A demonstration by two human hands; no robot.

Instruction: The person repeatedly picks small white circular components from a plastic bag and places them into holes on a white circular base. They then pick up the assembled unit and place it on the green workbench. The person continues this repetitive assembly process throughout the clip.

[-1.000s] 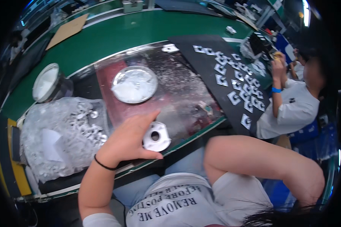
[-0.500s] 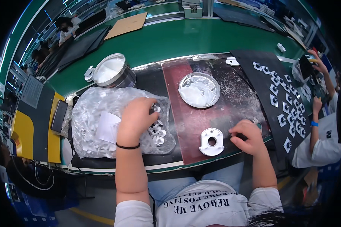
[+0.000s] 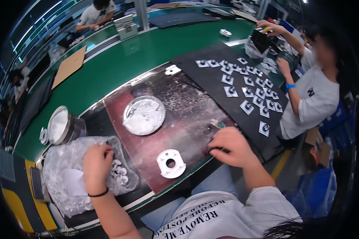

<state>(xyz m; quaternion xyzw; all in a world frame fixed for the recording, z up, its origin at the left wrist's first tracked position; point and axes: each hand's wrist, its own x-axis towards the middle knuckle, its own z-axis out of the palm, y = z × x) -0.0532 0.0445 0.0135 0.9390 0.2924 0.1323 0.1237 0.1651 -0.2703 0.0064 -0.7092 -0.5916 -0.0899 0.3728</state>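
Note:
My left hand (image 3: 97,165) is over the open mouth of a clear plastic bag (image 3: 62,163), its fingers curled and pressed together. Small white disc-headed parts (image 3: 119,173) lie beside its fingertips; what it grips, if anything, is hidden. My right hand (image 3: 232,147) is closed near the table's front edge, with a slim dark object (image 3: 220,149) showing at its fingers. Just beyond it lies a small piece with a green end (image 3: 218,124). Between my hands, apart from both, a white round plate (image 3: 179,166) with a central hole and small pegs rests on the red mat.
A round shallow dish (image 3: 157,115) with white film stands behind the plate. A tin (image 3: 76,129) stands behind the bag. On the right, a black sheet (image 3: 207,81) carries several white square parts with dark centres. A co-worker (image 3: 315,95) works beyond it.
The view has turned to the right. My right hand has moved away from the white plate toward the green-ended piece, and a dark object now shows in it. My left hand stays at the bag.

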